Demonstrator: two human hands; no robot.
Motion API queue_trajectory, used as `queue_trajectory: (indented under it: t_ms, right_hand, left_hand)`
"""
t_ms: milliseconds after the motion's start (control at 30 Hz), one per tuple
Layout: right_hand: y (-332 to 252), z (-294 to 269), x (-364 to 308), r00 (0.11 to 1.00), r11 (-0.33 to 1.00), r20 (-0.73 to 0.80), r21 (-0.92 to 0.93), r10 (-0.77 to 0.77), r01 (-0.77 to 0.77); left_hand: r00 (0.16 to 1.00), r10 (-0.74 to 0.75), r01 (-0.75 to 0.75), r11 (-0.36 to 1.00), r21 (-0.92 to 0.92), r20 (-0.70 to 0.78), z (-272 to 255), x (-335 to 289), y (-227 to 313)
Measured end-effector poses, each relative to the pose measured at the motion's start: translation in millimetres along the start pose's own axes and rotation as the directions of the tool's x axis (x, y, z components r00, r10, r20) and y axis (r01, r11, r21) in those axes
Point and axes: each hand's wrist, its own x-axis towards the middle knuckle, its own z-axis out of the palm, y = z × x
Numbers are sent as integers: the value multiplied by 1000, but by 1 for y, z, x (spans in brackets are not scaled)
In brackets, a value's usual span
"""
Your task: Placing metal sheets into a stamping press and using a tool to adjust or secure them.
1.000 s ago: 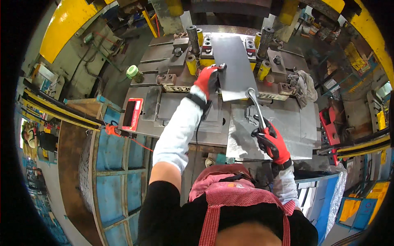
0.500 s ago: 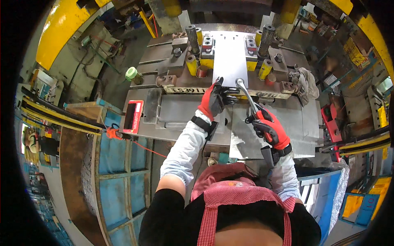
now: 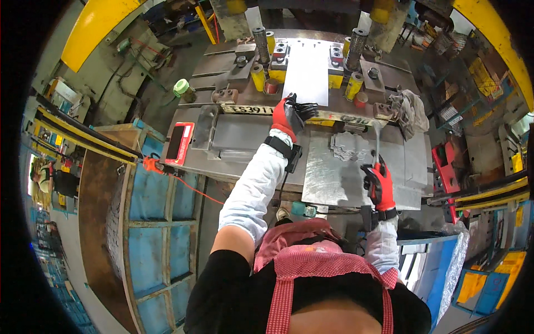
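A bright flat metal sheet [image 3: 307,69] lies in the die between the posts. At its near edge is my left hand [image 3: 295,116], in a red and black glove, fingers stretched to the right; whether they touch the sheet I cannot tell. My right hand [image 3: 380,186], gloved alike, is closed around a long silver hand tool [image 3: 377,142] with a red grip. Its shaft points away from me, blurred by motion, over the right side of a grey metal plate [image 3: 328,178]. Several thin notched metal pieces [image 3: 350,146] lie on that plate, left of the tool.
Yellow cylinders [image 3: 257,78] and dark guide posts [image 3: 356,50] flank the sheet. Flat grey sheets [image 3: 239,133] are stacked at left beside a red-framed black panel [image 3: 179,143]. A grey rag [image 3: 410,114] hangs at the right; a green-capped bottle [image 3: 182,89] stands left.
My right hand has pulled the tool back and right, away from the sheet. The notched pieces now show on the plate. My left hand has shifted slightly away from me.
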Motion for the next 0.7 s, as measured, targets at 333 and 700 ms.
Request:
queue_trajectory:
  t_ms: [333, 700]
  right_hand:
    - [81, -93, 2, 967, 979, -252, 205, 45, 8]
    - [73, -92, -3, 964, 981, -265, 195, 36, 17]
  left_hand:
    - [989, 90, -87, 996, 33, -116, -3, 13, -6]
    - [986, 121, -107, 987, 119, -111, -3, 13, -4]
